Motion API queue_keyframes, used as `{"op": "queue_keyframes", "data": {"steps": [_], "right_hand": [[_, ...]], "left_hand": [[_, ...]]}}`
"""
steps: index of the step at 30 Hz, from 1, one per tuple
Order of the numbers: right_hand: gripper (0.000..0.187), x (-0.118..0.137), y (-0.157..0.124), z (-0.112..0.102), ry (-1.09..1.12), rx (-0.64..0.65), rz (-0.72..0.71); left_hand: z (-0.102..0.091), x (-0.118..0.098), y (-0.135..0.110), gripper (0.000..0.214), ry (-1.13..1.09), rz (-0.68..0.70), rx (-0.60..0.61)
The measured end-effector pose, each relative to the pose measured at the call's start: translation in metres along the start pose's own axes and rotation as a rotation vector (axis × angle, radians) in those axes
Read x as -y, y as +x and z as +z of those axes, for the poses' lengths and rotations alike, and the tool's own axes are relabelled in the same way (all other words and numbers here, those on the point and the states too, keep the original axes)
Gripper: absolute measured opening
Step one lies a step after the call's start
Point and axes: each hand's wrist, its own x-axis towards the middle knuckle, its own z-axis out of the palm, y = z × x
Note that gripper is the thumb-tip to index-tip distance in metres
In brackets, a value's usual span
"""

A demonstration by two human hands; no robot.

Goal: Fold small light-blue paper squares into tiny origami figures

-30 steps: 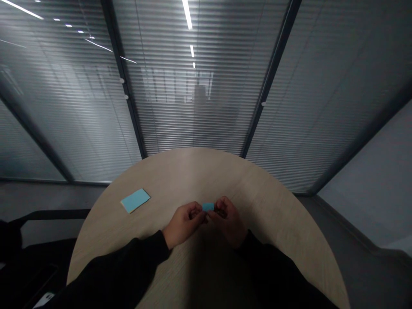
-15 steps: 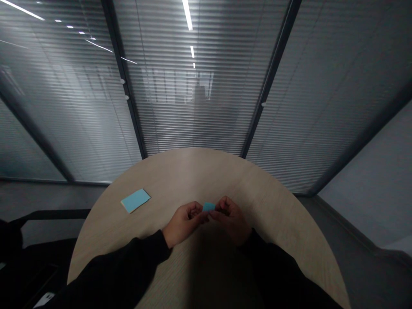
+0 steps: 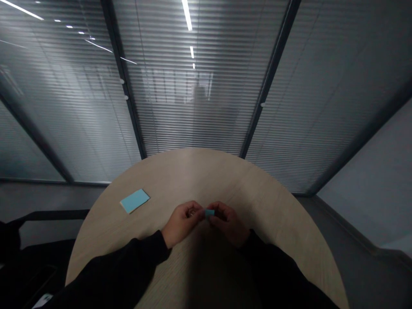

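Observation:
Between my two hands is a small piece of blue paper, with only a narrow strip of it showing. My left hand pinches its left end between thumb and forefinger. From the other side, my right hand has thumb and fingers closed at its right end. The fingers hide most of the paper, so its full shape cannot be made out. Both hands are just above the round wooden table. Farther left on the tabletop lies a pad of blue sticky notes, apart from both hands.
A dark chair with an armrest stands left of the table. Beyond the far edge rises a glass partition with blinds and dark frames. A pale wall is on the right.
The blue paper between my hands shows as a thinner strip, slightly lower than before. My right hand's fingers have lowered a little. The pad has not moved.

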Motion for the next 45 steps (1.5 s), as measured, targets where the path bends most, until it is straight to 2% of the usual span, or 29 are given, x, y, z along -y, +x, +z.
{"op": "queue_keyframes", "data": {"steps": [3, 7, 10, 15, 22, 28, 32, 36, 45], "right_hand": [[0.035, -0.003, 0.001, 0.007, 0.080, -0.048, 0.013], [0.037, -0.003, 0.001, 0.013, 0.102, -0.172, -0.028], [0.036, -0.002, 0.001, 0.016, 0.066, -0.234, -0.045], [0.029, -0.003, 0.000, 0.018, -0.089, -0.289, -0.159], [0.020, -0.007, -0.001, 0.015, -0.284, -0.313, -0.241], [0.009, 0.005, -0.005, 0.014, -0.648, -0.328, -0.509], [0.012, 0.008, -0.004, 0.012, -0.732, -0.299, -0.640], [0.013, 0.006, -0.004, 0.010, -0.728, -0.271, -0.677], [0.020, 0.005, -0.005, 0.007, -0.835, -0.184, -0.623]], "left_hand": [[0.001, -0.001, 0.002, 0.035, -0.091, -0.015, -0.069], [0.002, -0.001, 0.003, 0.037, -0.113, -0.059, -0.004], [0.002, 0.000, 0.002, 0.037, -0.081, -0.091, 0.002], [0.003, 0.000, 0.003, 0.037, -0.070, -0.061, -0.009], [0.005, -0.004, 0.002, 0.037, -0.125, -0.116, -0.067], [0.008, -0.003, -0.002, 0.035, -0.236, -0.141, -0.129], [0.007, -0.004, -0.003, 0.035, -0.259, -0.150, -0.139], [0.007, -0.006, -0.003, 0.035, -0.303, -0.148, -0.112], [0.008, -0.009, -0.003, 0.034, -0.286, -0.151, -0.115]]}}
